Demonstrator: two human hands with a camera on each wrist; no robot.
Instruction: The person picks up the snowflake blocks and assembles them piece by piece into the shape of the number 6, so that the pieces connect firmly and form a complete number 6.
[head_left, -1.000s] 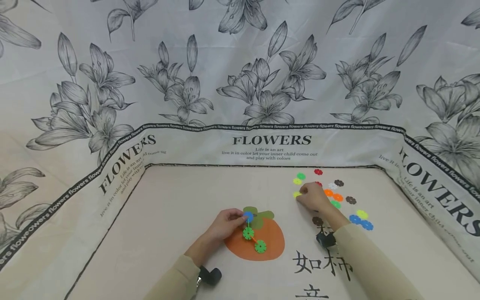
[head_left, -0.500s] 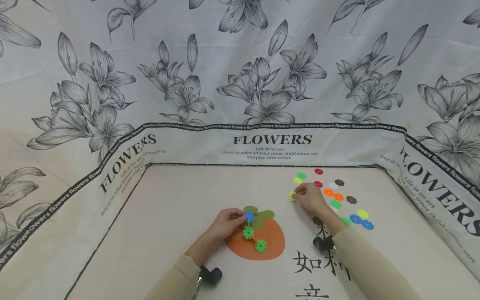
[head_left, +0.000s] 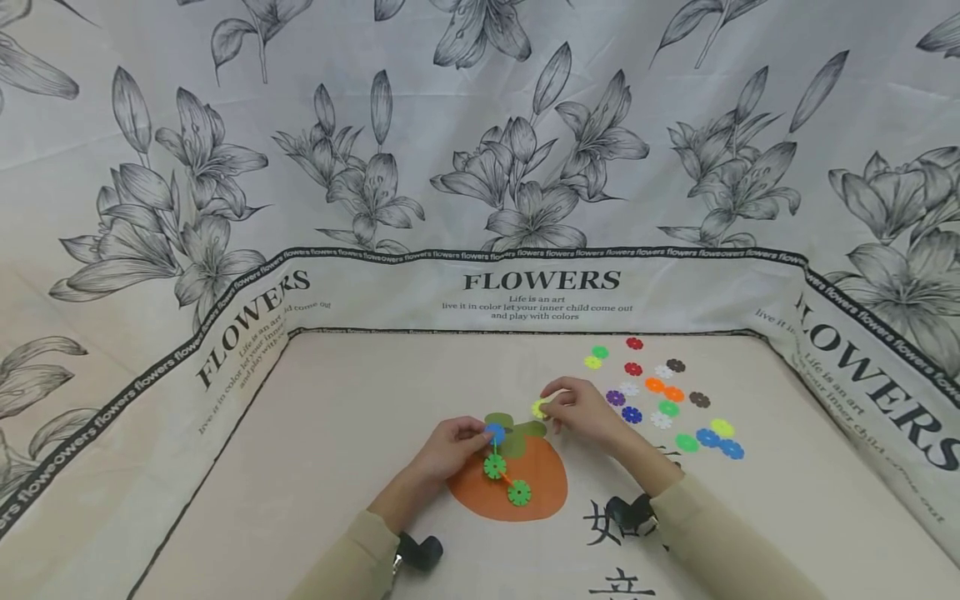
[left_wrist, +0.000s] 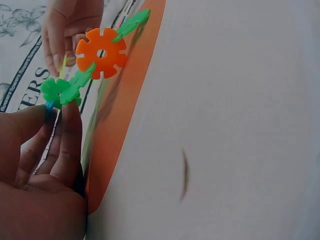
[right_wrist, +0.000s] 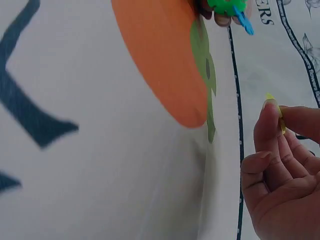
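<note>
My left hand point(head_left: 448, 450) pinches a short chain of notched plastic snowflake discs above the printed persimmon point(head_left: 546, 479). A blue disc point(head_left: 495, 432) sits at the fingertips, joined to green discs point(head_left: 494, 466). In the left wrist view an orange disc point(left_wrist: 114, 56) links the green ones, with another green disc point(left_wrist: 132, 25) at the far end. Between thumb and forefinger my right hand point(head_left: 588, 412) pinches a yellow snowflake disc point(head_left: 538, 407), edge-on in the right wrist view. It is to the right of the blue disc, apart from the chain.
Several loose discs lie at the back right of the table, among them a purple disc point(head_left: 615, 397), a red disc point(head_left: 633, 368) and a green disc point(head_left: 686, 442). Black printed characters point(head_left: 621, 583) mark the cloth in front. Flower-patterned fabric point(head_left: 540, 292) walls the back and sides.
My right hand has carried the yellow disc leftward from the loose discs toward the chain, uncovering purple, white and dark blue discs. The left hand stays in place.
</note>
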